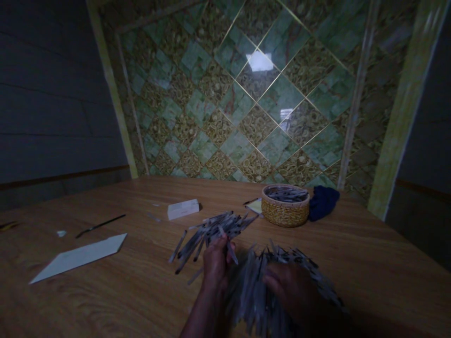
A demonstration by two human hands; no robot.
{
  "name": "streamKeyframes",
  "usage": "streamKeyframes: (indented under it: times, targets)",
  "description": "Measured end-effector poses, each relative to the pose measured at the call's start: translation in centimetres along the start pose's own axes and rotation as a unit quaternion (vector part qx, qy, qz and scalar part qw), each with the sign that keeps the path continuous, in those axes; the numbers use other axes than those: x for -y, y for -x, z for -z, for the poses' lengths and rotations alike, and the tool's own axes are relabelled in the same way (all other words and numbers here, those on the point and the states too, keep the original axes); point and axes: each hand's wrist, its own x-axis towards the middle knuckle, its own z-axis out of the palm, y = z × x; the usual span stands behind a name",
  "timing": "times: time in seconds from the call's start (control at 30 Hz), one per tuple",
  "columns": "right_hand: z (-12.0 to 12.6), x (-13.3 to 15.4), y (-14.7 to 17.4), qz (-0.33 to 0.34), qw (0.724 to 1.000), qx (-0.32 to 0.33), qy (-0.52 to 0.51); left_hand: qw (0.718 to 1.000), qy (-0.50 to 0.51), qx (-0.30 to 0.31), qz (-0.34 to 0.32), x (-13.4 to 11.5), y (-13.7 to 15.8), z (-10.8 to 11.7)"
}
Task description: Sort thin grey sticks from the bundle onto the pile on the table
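Observation:
My left hand (215,257) is closed on a slim pale stick (229,248), which looks wrapped in clear plastic and slants out past the thumb. Beneath and beyond that hand, a loose pile of similar grey sticks (200,237) with dark ends lies on the table. A second, larger pile of sticks (255,281) spreads out to the right. Over it is my right hand (291,286), dark and a little blurred, with its fingers curled in; whatever they hold is hidden.
A woven basket (285,213) full of the same sticks stands at the back right, beside a dark blue cloth (323,203). A small white box (183,209), a thin black rod (100,225) and a pale flat board (81,256) lie leftward on the wooden table (141,300). A tiled wall (232,103) rises behind.

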Motion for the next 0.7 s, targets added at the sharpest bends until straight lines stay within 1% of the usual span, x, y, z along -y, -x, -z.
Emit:
streamKeyframes:
  times: [0.03, 0.1, 0.2, 0.3, 0.47, 0.6, 0.67, 0.7]
  targets:
    - [0.5, -0.7, -1.0, -0.017, 0.999, -0.010, 0.026, 1.000, -0.005, 0.006, 0.002, 0.5, 0.1, 0.0]
    - [0.9, -2.1, -2.9, -0.024, 0.999, -0.007, 0.042, 1.000, -0.014, 0.016, 0.007, 1.1, 0.3, 0.3]
    - [0.3, -3.6, -4.8, -0.028, 0.999, 0.007, 0.042, 0.999, -0.024, 0.027, 0.012, 1.6, 0.5, 0.5]
    - [-0.5, -4.2, -5.6, -0.036, 0.998, 0.015, 0.046, 0.999, -0.030, 0.033, 0.019, 2.0, 0.5, 0.5]
    - [-0.6, -3.9, -5.9, -0.045, 0.998, 0.006, 0.040, 0.998, -0.035, 0.034, 0.027, 2.5, 0.6, 0.5]
    - [-0.4, -3.2, -5.0, -0.034, 0.999, -0.011, 0.010, 0.998, -0.030, 0.042, 0.031, 2.5, 0.9, 0.5]
    - [-0.7, -2.6, -4.1, -0.017, 0.998, -0.019, -0.055, 0.998, -0.029, 0.047, 0.034, 2.5, 1.1, 0.3]
    - [-1.1, -2.2, -3.5, -0.009, 0.994, -0.014, -0.112, 0.998, -0.027, 0.050, 0.037, 2.5, 1.2, 0.2]
